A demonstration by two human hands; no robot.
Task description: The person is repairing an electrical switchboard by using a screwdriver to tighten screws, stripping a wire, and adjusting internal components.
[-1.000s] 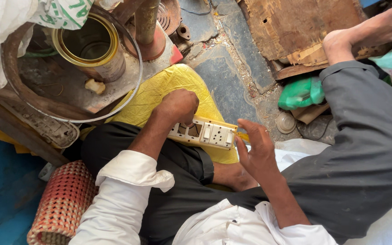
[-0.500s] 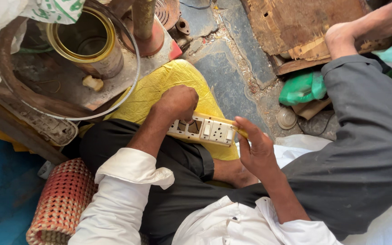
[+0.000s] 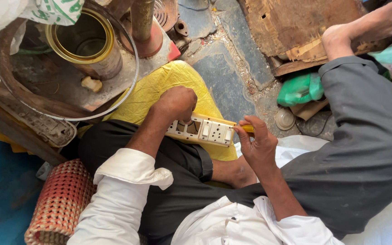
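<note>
A: Switchboard point(image 3: 203, 130), cream plastic, w/ sockets and rocker switches. It lies across the person's lap, over the yellow cloth point(image 3: 159, 90) and just above the black trouser leg point(image 3: 114, 145).

B: Who's got it?

A: Both hands. Left hand point(image 3: 175, 103) sits on the left end, fist-like, fingers curled down onto the panel near the open cut-outs, so that grip is clamped on the board. Right hand point(image 3: 257, 145) is at the right end, fingers pinched together round a yellow-handled tool point(image 3: 246, 128), prob. a screwdriver; the tip meets the board's edge, but the hand hides most of it.

B: What's round them?

A: Up left, a rusty round pan point(image 3: 32, 97) w/ a brass-rimmed tin point(image 3: 85, 45) standing in it, and a small pale lump beside the tin. A rusty pipe on a red base point(image 3: 148, 38) next to that. Bottom left, a woven red-and-cream mat roll point(image 3: 57, 204) touching the white sleeve. Right of the board, on the stone floor point(image 3: 225, 75), a green bag point(image 3: 300, 88) and a small round lid point(image 3: 285, 119). Top right, a bare foot point(image 3: 368, 27) resting on a worn wooden board point(image 3: 296, 27), grey trouser leg below it.
</note>
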